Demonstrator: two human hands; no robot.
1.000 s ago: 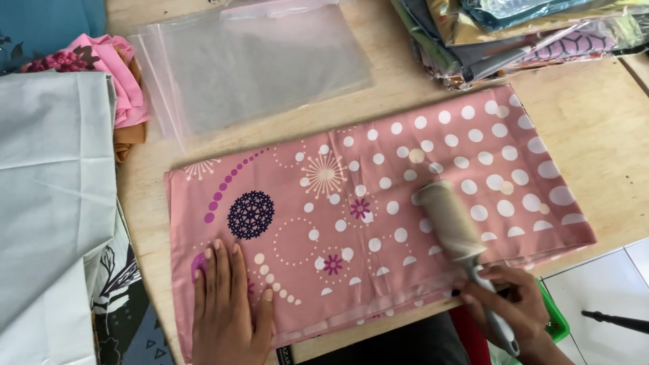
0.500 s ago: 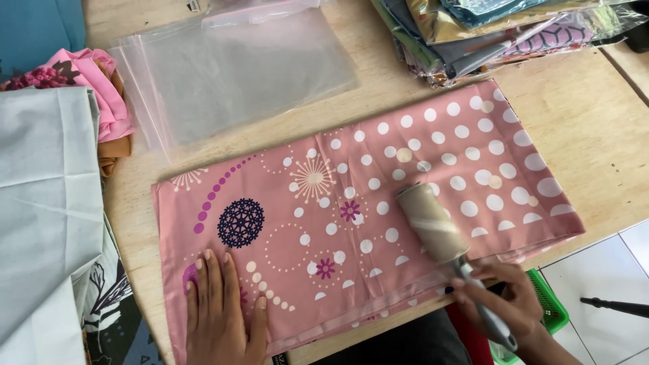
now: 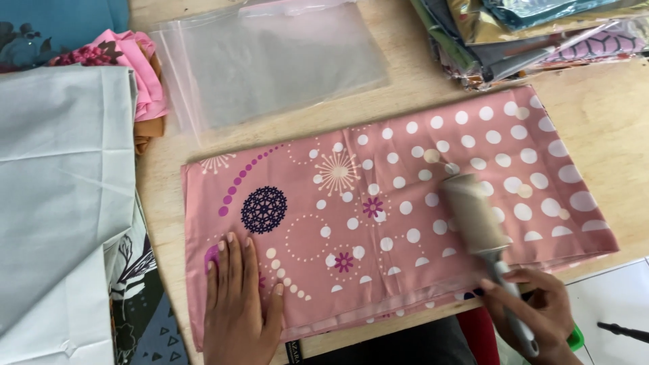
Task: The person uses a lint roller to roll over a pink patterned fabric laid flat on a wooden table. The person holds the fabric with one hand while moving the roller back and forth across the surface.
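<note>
I see the left hand (image 3: 238, 304) lying flat, fingers spread and holding nothing, pressed on the lower left part of the pink patterned cloth (image 3: 399, 203), which is spread across the middle of the frame on the wooden table (image 3: 608, 115). At lower right, the right hand (image 3: 537, 314) is closed around the handle of a lint roller (image 3: 483, 233), whose tan roll rests on the cloth among the white dots, tilted toward the upper left. A clear plastic bag (image 3: 270, 64) lies flat at upper centre, just above the cloth's top edge. A stack of bagged fabrics (image 3: 527, 34) fills the upper right corner. A pale grey cloth (image 3: 61, 196) covers the left side, with a pink bundle (image 3: 138, 71) beside it at upper left. Something green (image 3: 576, 338) peeks out under the right hand, possibly a box, though I can't tell
</note>
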